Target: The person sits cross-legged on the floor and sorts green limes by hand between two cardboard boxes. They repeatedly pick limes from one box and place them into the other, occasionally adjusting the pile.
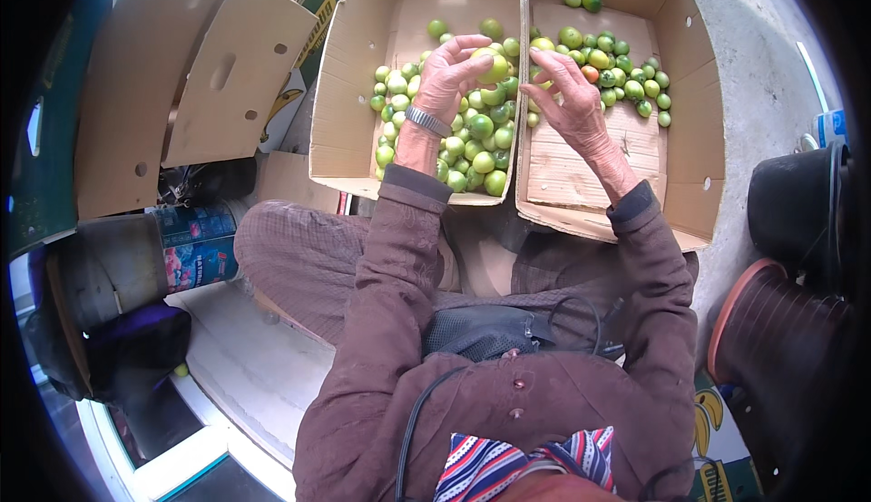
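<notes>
Two open cardboard boxes of mostly green tomatoes stand side by side before me. Over the left box (343, 100), my left hand (451, 74) grips a large yellow-green tomato (491, 66) between thumb and fingers; its wrist wears a metal-banded watch. My right hand (568, 97) reaches over the near left part of the right box (694, 121), fingers apart and pointing at the shared walls; no tomato is plainly held in it. Green tomatoes (480, 127) fill much of the left box. In the right box, green tomatoes (636, 90) lie around one orange-red tomato (590, 74).
Folded cardboard boxes (224, 73) lean at the left, above a printed plastic bucket (201, 247) lying on its side. A black bucket (786, 199) and a dark brown pot with an orange rim (748, 298) are at the right. My crossed legs lie close below the boxes.
</notes>
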Demonstrator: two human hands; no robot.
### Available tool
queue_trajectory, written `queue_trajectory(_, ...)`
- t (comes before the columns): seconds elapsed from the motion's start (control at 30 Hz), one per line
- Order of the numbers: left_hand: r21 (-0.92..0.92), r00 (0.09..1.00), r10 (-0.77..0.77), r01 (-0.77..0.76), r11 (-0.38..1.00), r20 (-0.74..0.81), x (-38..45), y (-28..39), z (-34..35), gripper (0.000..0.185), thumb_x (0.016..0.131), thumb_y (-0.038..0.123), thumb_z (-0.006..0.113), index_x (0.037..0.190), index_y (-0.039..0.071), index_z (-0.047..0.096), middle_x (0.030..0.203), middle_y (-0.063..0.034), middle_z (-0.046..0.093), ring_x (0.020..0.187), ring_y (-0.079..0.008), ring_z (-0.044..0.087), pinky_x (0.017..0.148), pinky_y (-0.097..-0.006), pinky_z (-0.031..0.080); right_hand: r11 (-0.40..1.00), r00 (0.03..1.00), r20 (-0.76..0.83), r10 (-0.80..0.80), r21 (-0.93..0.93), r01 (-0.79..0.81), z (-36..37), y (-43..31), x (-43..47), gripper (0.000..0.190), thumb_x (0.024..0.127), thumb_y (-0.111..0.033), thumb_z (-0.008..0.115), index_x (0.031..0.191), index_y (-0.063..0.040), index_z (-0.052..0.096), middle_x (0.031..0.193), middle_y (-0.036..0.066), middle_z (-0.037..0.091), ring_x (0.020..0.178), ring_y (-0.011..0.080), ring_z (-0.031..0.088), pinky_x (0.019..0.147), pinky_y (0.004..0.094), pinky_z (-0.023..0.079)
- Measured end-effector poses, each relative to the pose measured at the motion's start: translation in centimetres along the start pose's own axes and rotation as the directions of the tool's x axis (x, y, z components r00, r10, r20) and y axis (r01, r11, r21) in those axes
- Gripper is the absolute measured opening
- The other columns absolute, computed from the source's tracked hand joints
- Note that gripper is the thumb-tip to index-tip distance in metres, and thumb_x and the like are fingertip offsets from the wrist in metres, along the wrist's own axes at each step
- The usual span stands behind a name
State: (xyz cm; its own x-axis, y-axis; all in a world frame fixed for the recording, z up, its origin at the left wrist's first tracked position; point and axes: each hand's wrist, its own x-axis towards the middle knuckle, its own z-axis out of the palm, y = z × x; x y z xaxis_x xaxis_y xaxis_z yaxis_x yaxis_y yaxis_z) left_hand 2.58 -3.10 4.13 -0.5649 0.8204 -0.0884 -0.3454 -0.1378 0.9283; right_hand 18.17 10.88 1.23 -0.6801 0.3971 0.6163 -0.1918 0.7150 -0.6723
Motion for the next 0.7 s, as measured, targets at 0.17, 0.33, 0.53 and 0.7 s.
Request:
queue_trajectory(0.17, 0.484, 0.895, -0.254, 0.417, 0.769, -0.367, 0.2, 1.2, -6.8, 0.037, 0.075, 0.011, 0.076, 0.107, 0.004, 0.058, 0.096, -0.0105, 0.064, 0.087, -0.0215, 0.066, 0.069, -0.0377, 0.058, 0.957, 0.981, -0.023, 0.192, -0.217, -0.193, -2.7, 4.1, -0.4, 0.022, 0.082, -0.014, 0.068, 0.104, -0.01, 0.064, 0.103, 0.005, 0.064, 0.083, 0.0238, 0.066, 0.071, 0.0343, 0.054)
queue_trajectory(0.33, 0.638, 0.754, -0.392, 0.656, 0.404, -0.527, -1.5, -4.0, -11.8, 0.032, 0.067, 0.004, 0.076, 0.096, 0.005, 0.061, 0.093, -0.0101, 0.062, 0.085, -0.0268, 0.064, 0.064, -0.0453, 0.058, 0.858, 0.931, 0.002, 0.364, -0.389, -0.335, -4.2, 8.1, -2.3, 0.014, 0.087, -0.022, 0.059, 0.096, -0.012, 0.063, 0.097, 0.007, 0.062, 0.086, 0.0317, 0.062, 0.075, 0.0439, 0.049)
queue_trajectory(0.53, 0.866, 0.846, -0.266, 0.495, 0.07, -0.462, -0.6, -5.3, -10.8, 0.021, 0.07, 0.003, 0.064, 0.09, 0.002, 0.062, 0.091, -0.0149, 0.065, 0.088, -0.0288, 0.064, 0.071, -0.0415, 0.055, 0.723, 0.843, 0.207, 0.497, -0.635, -0.271, -4.1, 13.2, -7.2, 0.019, 0.081, -0.012, 0.05, 0.098, -0.009, 0.059, 0.093, 0.016, 0.064, 0.089, 0.0364, 0.064, 0.072, 0.0478, 0.05)
queue_trajectory(0.7, 0.905, 0.906, -0.013, 0.423, 0.04, -0.423, -1.1, -5.3, -11.3, 0.034, 0.073, 0.011, 0.057, 0.104, -0.001, 0.062, 0.105, -0.0247, 0.062, 0.104, -0.0414, 0.058, 0.091, -0.0441, 0.046, 0.672, 0.746, 0.359, 0.561, -0.724, -0.157, -2.6, 14.4, -8.6, 0.016, 0.085, -0.012, 0.049, 0.099, -0.01, 0.056, 0.093, 0.014, 0.066, 0.086, 0.0359, 0.065, 0.068, 0.0487, 0.05)
